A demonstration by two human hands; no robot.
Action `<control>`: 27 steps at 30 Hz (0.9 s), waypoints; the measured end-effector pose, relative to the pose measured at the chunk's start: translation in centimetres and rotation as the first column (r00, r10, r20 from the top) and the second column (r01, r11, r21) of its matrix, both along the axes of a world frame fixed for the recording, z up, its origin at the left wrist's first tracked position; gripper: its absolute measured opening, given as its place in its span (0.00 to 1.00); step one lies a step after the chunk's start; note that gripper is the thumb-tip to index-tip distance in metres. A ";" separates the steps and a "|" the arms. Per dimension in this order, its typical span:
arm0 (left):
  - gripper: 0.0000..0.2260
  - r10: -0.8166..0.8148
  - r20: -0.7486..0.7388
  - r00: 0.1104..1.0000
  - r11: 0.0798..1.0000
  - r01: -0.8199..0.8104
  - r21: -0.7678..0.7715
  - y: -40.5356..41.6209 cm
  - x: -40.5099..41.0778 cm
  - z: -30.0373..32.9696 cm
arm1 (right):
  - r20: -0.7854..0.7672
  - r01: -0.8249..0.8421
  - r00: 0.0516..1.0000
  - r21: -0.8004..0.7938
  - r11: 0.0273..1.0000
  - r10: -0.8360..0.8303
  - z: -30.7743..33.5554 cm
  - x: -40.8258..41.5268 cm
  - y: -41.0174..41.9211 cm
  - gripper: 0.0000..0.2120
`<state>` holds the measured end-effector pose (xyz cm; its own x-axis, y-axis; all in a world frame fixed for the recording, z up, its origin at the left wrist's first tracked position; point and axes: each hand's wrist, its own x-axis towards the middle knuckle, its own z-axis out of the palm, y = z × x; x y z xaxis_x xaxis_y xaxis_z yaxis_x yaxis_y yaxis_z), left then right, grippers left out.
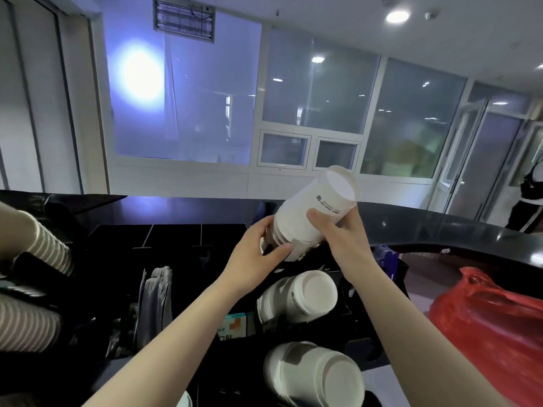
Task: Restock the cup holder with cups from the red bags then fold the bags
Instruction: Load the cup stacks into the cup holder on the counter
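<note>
I hold a stack of white cups (314, 212) in both hands, tilted bottoms-up toward the far upper right, its open end angled down at the top slot of the black holder (346, 292). My left hand (258, 254) cradles the rims at the lower end, fingers curled under them; my right hand (335, 233) wraps the stack's body, thumb across the front. Two lower slots already carry stacks (296, 298), bottoms outward. The red bag (487, 327) lies on the bench at right, just beside my right forearm, not yet folded. Risks, as I judge them: the rims at the low end look fanned apart, so a loose cup could catch the slot edge and jam or peel off. The tilt leaves the upper cups held by nesting alone; a jolt could let them slide free. I cannot see the slot mouth behind my hands, so alignment is uncertain. A sweep of my right elbow could drag the bag off the bench.
</note>
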<state>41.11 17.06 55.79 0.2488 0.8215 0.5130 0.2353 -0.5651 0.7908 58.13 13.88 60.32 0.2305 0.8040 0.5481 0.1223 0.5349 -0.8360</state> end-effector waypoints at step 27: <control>0.33 0.069 0.117 0.991 0.984 -0.087 0.156 -4.6 1.6 0.4 | 0.043 -0.133 0.991 0.160 0.978 0.128 0.7 0.4 -3.0 0.19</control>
<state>42.67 12.46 56.23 0.1217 0.7413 0.6601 0.1997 -0.6697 0.7153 58.53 10.92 61.01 0.1092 0.7256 0.6794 0.0682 0.6764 -0.7334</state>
